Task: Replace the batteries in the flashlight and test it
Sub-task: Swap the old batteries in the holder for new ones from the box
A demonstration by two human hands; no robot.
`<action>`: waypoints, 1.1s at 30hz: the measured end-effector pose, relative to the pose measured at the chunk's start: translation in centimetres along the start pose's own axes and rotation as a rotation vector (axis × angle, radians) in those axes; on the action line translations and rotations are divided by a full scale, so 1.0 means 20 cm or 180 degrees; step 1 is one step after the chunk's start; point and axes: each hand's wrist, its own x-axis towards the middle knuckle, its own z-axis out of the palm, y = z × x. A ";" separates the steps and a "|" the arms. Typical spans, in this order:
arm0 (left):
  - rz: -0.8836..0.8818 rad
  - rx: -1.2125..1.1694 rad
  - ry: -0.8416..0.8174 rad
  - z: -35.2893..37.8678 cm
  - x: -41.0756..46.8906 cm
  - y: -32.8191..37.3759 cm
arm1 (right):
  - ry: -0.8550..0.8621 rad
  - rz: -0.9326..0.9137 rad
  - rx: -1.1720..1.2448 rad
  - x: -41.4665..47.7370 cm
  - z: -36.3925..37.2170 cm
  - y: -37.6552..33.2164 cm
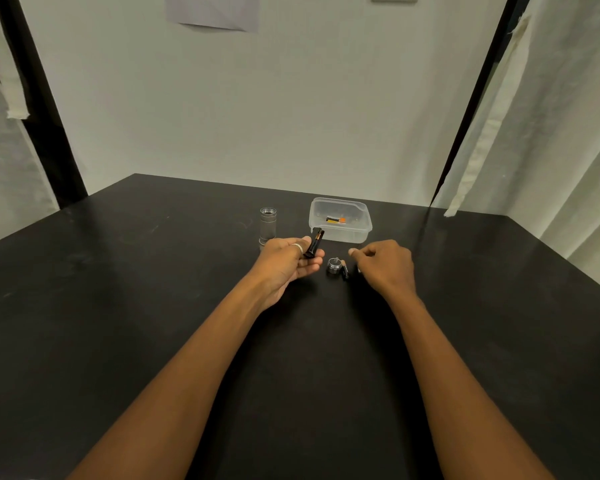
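Observation:
My left hand (286, 263) grips a black battery holder (314, 243) with a battery showing in it, tilted up toward the box. The silver flashlight body (267, 225) stands upright on the black table (153, 289), just behind that hand. A silver end cap (334, 265) and a loose battery (345, 271) lie between my hands. My right hand (385, 265) hovers just right of them, fingers curled and thumb and forefinger close together; whether it holds anything is hidden. A clear plastic box (361, 233) behind holds a battery (336, 220).
A white wall runs along the table's far edge. Black frame posts (42, 109) and white curtains (551, 133) stand at the left and right sides.

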 end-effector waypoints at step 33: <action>0.0017 0.0062 -0.0033 0.01 -0.01 0.01 | 0.0160 -0.0505 0.0488 -0.03 0.00 -0.06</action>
